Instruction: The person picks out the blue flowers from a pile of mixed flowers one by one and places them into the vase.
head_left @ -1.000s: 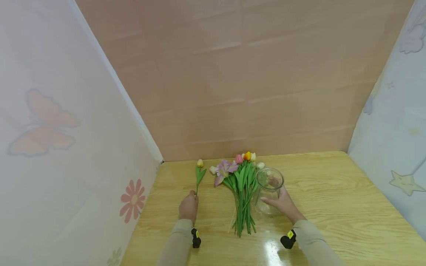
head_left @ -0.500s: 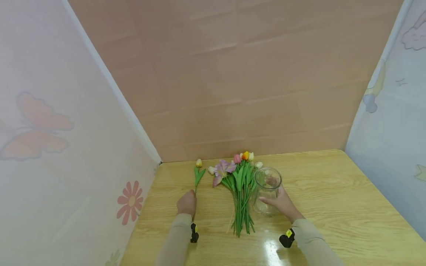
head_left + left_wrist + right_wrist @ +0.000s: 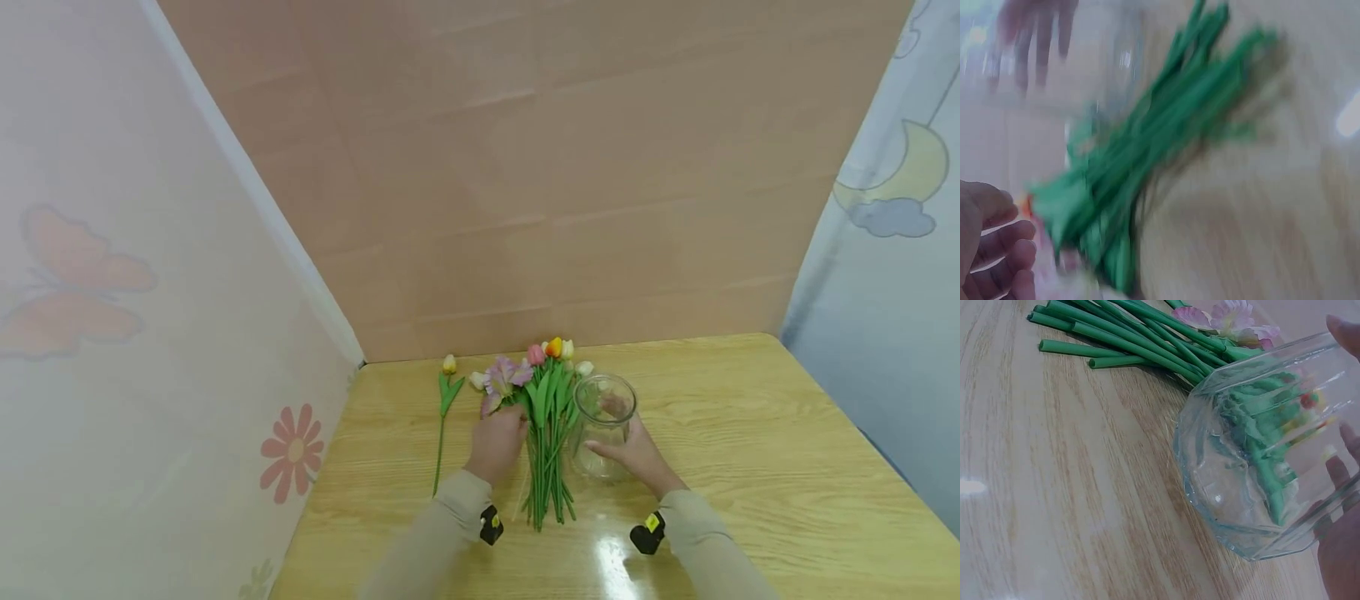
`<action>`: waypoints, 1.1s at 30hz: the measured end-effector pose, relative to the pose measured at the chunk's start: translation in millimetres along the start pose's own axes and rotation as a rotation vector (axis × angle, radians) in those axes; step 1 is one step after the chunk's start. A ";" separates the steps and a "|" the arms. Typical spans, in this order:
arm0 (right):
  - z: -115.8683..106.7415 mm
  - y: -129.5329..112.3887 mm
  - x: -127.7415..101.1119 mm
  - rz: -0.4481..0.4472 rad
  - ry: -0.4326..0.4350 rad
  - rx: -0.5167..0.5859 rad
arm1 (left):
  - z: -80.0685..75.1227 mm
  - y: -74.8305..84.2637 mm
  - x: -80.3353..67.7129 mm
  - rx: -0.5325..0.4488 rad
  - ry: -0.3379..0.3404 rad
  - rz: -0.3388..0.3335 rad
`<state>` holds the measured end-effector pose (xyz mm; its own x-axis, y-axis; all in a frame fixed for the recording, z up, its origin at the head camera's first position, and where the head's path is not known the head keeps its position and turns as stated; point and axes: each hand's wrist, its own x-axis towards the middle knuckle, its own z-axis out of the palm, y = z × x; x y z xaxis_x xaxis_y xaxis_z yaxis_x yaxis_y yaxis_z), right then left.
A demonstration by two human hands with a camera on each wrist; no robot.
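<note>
My left hand (image 3: 498, 442) is at the left side of a bunch of flowers, just below a purple flower (image 3: 504, 375). In the left wrist view, its loosely bent fingers (image 3: 1007, 250) hold nothing, close to the blurred blooms. The bunch's green stems (image 3: 551, 475) point toward me, with pink, orange and white tulips at the far end. My right hand (image 3: 633, 454) grips a clear glass vase (image 3: 603, 433) round its side, thumb on the near face. The vase is upright beside the bunch. A single yellow-white tulip (image 3: 449, 364) lies apart on the left.
The wooden table (image 3: 720, 433) meets a tan backdrop (image 3: 480, 208) at the back. White printed sheets hang at the left (image 3: 172, 333) and right.
My left hand has let go of the single tulip, which stays lying on the table, and has moved right to the bunch. My right hand keeps holding the vase in place.
</note>
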<state>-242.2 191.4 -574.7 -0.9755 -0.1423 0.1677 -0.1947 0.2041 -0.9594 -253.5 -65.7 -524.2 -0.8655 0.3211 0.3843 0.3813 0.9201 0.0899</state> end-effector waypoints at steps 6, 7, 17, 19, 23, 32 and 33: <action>-0.4 1.6 3.4 -0.004 0.007 -0.017 | 21.0 30.6 -11.3 0.084 -0.130 0.044; -0.2 1.6 3.5 -0.006 0.008 -0.020 | 25.5 32.4 -14.8 0.115 -0.135 0.039; 0.2 4.1 2.8 0.006 0.006 -0.017 | 50.1 36.1 -35.4 0.162 -0.162 -0.040; -0.3 5.0 3.2 0.004 0.003 -0.020 | 52.8 35.8 -35.2 0.155 -0.183 -0.052; -1.6 5.2 3.0 0.005 -0.002 -0.017 | 54.6 35.6 -33.8 0.083 -0.255 -0.113; -2.7 3.7 1.8 0.014 -0.004 -0.009 | 46.3 35.0 -30.9 -0.098 -0.311 -0.181; -2.6 3.7 1.7 0.017 -0.005 -0.007 | 46.6 34.6 -30.9 -0.109 -0.315 -0.186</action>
<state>-244.9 194.4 -577.3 -0.9783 -0.1431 0.1501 -0.1786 0.2135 -0.9605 -228.7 -33.3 -575.8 -0.9741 0.2199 0.0523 0.2260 0.9453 0.2353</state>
